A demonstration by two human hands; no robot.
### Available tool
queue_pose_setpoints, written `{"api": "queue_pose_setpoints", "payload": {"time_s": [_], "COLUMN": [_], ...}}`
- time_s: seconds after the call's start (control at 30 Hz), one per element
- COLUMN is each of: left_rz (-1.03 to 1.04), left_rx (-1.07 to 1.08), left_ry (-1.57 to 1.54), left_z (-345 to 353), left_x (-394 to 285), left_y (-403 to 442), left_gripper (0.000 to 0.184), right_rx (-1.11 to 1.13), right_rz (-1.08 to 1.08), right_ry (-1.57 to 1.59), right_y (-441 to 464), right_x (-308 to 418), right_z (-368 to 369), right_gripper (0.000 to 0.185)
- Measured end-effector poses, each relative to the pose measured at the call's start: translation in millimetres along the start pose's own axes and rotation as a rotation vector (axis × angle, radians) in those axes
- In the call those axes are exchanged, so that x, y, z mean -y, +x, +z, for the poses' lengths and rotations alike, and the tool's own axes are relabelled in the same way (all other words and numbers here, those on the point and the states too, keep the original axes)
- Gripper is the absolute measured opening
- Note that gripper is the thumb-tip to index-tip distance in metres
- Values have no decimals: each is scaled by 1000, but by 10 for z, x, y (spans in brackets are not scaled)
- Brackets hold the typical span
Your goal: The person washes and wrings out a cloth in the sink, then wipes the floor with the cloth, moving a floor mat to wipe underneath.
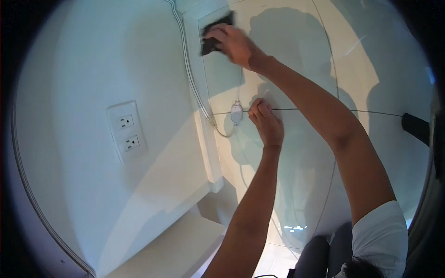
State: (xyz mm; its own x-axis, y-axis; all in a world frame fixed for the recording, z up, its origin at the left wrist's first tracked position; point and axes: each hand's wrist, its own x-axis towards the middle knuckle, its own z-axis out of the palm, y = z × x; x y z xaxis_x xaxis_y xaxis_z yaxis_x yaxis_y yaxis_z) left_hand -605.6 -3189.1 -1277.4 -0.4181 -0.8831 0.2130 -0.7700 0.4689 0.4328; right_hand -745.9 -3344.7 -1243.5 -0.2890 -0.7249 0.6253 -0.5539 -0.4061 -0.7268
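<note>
My right hand is stretched far forward, its fingers wrapped over a dark cloth on the tiled floor, close to the foot of the wall. Hand and cloth are slightly blurred. Nearer to me, my left hand rests on the floor with its fingers curled, just right of a small white cord switch. Whether anything lies under those fingers is hidden. A thin white cord runs from both ends of the switch.
A white wall with a double power outlet stands at left, a white cable along its base. A pale ledge juts out at lower left. A dark object lies at far right.
</note>
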Motion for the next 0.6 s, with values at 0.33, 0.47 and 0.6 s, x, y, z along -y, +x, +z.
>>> {"api": "queue_pose_setpoints", "payload": {"time_s": [0.33, 0.47, 0.6], "left_rz": [-2, -10, 26], "left_rx": [-8, 83, 98], "left_ry": [14, 127, 42], "left_z": [55, 26, -12], "left_x": [7, 44, 24], "left_y": [-66, -91, -10], "left_gripper": [40, 35, 33], "right_rx": [666, 707, 501], "right_rz": [-134, -168, -37], "right_ry": [-323, -163, -528], "right_y": [-622, -566, 71], "right_x": [372, 383, -171], "right_z": [852, 819, 910], "right_gripper": [19, 12, 16]}}
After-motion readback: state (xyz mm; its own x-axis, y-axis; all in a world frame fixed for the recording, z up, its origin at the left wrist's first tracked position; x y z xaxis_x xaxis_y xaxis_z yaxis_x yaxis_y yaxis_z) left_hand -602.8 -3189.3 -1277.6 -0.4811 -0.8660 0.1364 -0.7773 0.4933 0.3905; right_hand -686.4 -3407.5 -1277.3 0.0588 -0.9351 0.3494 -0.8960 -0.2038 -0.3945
